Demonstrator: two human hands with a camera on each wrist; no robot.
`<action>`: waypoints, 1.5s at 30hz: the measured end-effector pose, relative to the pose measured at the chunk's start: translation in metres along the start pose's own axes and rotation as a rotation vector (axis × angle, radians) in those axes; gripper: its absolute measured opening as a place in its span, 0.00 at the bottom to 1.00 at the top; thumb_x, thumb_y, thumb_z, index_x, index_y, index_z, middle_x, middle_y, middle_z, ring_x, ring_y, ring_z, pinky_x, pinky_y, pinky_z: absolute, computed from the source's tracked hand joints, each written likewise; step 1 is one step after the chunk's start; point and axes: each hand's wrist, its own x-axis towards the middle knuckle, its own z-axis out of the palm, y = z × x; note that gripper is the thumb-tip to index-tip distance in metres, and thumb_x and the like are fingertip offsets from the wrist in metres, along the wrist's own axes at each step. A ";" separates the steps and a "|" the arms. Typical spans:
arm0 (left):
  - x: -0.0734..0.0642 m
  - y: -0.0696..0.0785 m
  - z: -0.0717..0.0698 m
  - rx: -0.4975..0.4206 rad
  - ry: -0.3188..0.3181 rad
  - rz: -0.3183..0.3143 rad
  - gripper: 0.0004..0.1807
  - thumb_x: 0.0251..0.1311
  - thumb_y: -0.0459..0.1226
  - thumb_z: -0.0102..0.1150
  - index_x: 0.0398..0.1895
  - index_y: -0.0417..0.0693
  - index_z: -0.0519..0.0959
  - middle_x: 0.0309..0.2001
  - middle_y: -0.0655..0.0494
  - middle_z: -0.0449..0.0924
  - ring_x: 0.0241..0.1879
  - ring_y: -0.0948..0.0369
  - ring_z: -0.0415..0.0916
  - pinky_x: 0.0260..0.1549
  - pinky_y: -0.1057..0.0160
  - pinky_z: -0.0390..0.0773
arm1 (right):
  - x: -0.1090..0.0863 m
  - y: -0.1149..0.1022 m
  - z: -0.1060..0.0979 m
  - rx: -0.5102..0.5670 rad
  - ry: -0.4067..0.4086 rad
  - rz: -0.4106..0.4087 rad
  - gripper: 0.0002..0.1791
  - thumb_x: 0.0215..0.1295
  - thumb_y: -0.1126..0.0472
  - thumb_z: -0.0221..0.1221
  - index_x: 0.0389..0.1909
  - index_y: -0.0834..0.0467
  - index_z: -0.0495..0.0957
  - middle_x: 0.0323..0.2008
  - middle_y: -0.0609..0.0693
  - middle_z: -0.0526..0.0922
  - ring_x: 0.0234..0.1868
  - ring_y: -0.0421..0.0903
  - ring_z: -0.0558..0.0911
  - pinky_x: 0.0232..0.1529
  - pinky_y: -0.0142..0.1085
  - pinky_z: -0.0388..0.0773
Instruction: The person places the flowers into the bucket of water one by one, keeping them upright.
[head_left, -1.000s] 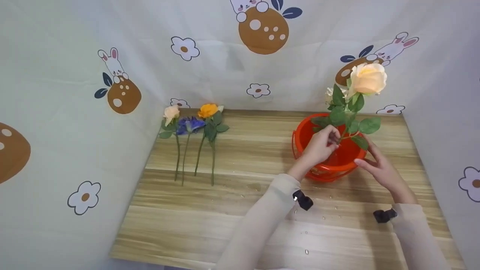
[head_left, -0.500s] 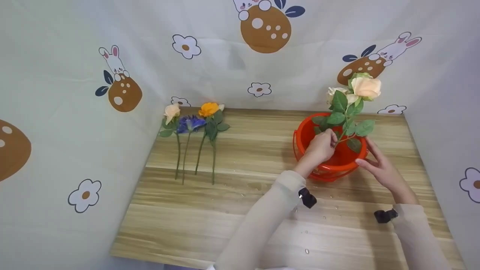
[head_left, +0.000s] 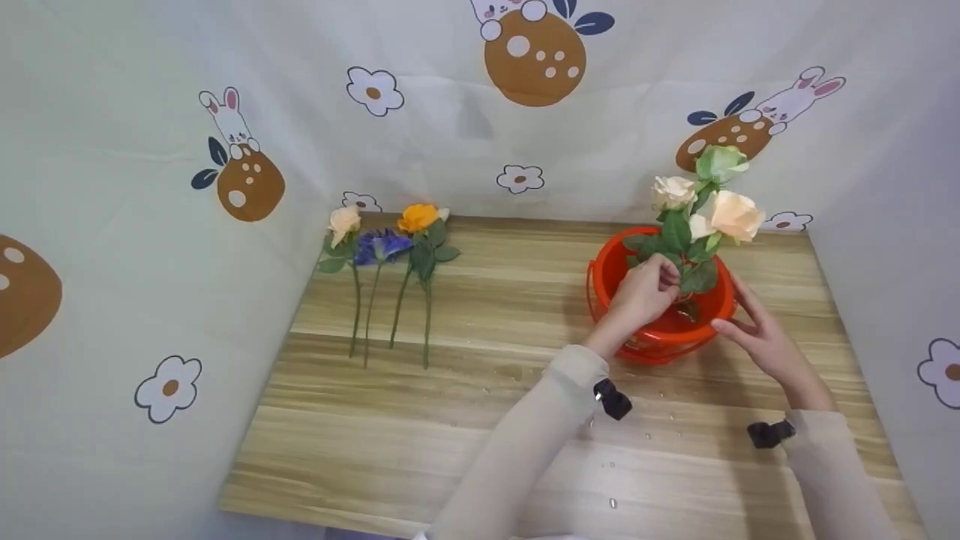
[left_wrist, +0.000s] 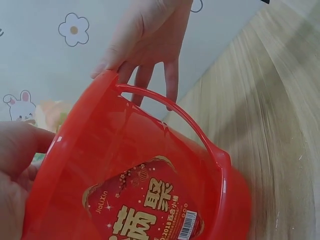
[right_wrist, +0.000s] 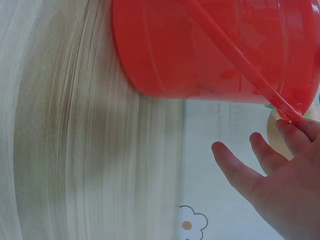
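- While the right hand (head_left: 769, 345) rests spread fingers against the red bucket (head_left: 607, 271), the left hand (head_left: 643, 292) pinches the peach rose (head_left: 736, 215) by its stem.
- The rose leans in the bucket, bloom above the rim near the cream rose (head_left: 673, 193).
- An orange flower (head_left: 418, 218) and a purple flower (head_left: 382, 247) lie well apart, on the wooden tabletop (head_left: 360, 450).

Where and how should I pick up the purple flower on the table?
Probably by the lower stem of the purple flower, pinched from above, coming from the near side. It lies with its thin, leafless end toward you and its bloom toward the back, between neighbouring stems.
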 end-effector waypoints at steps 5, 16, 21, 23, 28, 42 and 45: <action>0.000 -0.002 -0.001 -0.153 0.012 0.046 0.07 0.58 0.33 0.61 0.38 0.51 0.75 0.34 0.63 0.79 0.33 0.74 0.75 0.35 0.83 0.72 | 0.000 0.000 -0.001 0.004 0.005 -0.004 0.42 0.64 0.71 0.56 0.74 0.50 0.46 0.73 0.59 0.50 0.67 0.37 0.60 0.50 0.19 0.71; 0.000 -0.008 -0.003 -0.282 0.053 0.134 0.06 0.59 0.34 0.61 0.38 0.48 0.75 0.34 0.59 0.80 0.31 0.74 0.76 0.34 0.82 0.74 | -0.001 -0.001 0.000 -0.017 0.007 -0.003 0.43 0.63 0.71 0.56 0.74 0.50 0.46 0.73 0.58 0.50 0.64 0.34 0.60 0.50 0.18 0.71; -0.002 -0.008 -0.005 -0.349 0.044 0.174 0.07 0.59 0.34 0.61 0.39 0.47 0.75 0.35 0.59 0.80 0.32 0.74 0.76 0.35 0.80 0.75 | -0.002 -0.001 -0.001 -0.031 0.011 0.005 0.43 0.64 0.70 0.56 0.74 0.50 0.45 0.73 0.57 0.49 0.66 0.35 0.59 0.49 0.17 0.70; -0.003 -0.009 -0.007 -0.464 0.036 0.200 0.07 0.60 0.32 0.60 0.41 0.43 0.75 0.37 0.53 0.81 0.32 0.72 0.76 0.37 0.77 0.77 | -0.002 0.000 -0.001 -0.026 0.012 0.011 0.43 0.64 0.70 0.56 0.74 0.50 0.45 0.73 0.58 0.49 0.66 0.35 0.59 0.49 0.17 0.70; -0.006 -0.015 -0.018 -0.890 -0.004 0.246 0.11 0.61 0.25 0.53 0.45 0.28 0.69 0.43 0.29 0.74 0.34 0.65 0.77 0.39 0.63 0.82 | 0.000 0.000 0.000 -0.012 0.004 0.021 0.43 0.64 0.69 0.56 0.74 0.50 0.45 0.73 0.58 0.48 0.68 0.39 0.58 0.50 0.17 0.70; -0.015 -0.067 -0.083 -1.005 0.144 0.179 0.14 0.61 0.24 0.53 0.48 0.26 0.66 0.40 0.39 0.76 0.36 0.59 0.78 0.44 0.51 0.81 | -0.002 -0.001 0.000 -0.007 0.003 0.024 0.43 0.64 0.70 0.56 0.74 0.48 0.45 0.73 0.57 0.49 0.68 0.41 0.58 0.50 0.17 0.69; -0.020 -0.085 -0.096 -0.982 0.195 0.160 0.13 0.60 0.24 0.54 0.47 0.27 0.67 0.40 0.40 0.76 0.37 0.55 0.78 0.43 0.52 0.81 | -0.002 -0.001 0.001 0.001 0.000 0.014 0.43 0.64 0.70 0.56 0.74 0.49 0.45 0.73 0.59 0.50 0.67 0.37 0.58 0.50 0.17 0.69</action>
